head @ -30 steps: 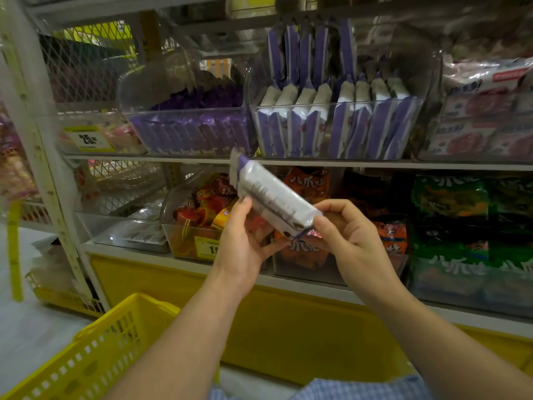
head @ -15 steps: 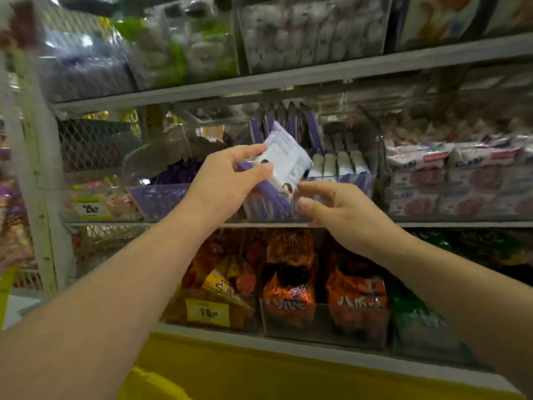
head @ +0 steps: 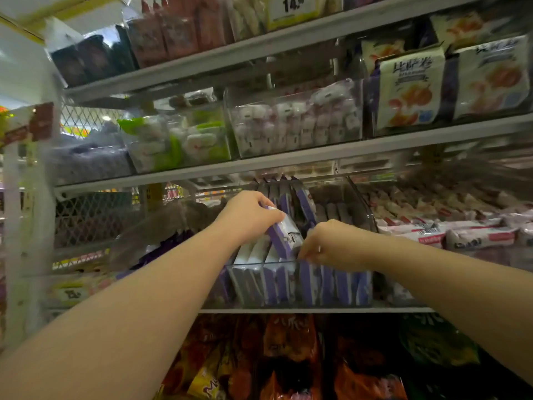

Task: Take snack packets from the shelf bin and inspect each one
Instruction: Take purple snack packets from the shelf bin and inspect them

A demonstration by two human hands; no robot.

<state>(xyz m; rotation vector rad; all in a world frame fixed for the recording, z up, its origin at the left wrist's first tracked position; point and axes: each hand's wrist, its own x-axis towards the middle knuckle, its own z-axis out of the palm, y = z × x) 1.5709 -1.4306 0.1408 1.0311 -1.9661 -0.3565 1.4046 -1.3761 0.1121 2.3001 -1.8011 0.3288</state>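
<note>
Left hand [head: 248, 217] clamps the upper end of a purple-white snack packet [head: 284, 236] — centre frame, long axis tilted, lower end down among the row in the clear shelf bin [head: 253, 264]. Right hand [head: 331, 245] sits just right of it, fingers curled at the bin rim — grasp unclear.
</note>
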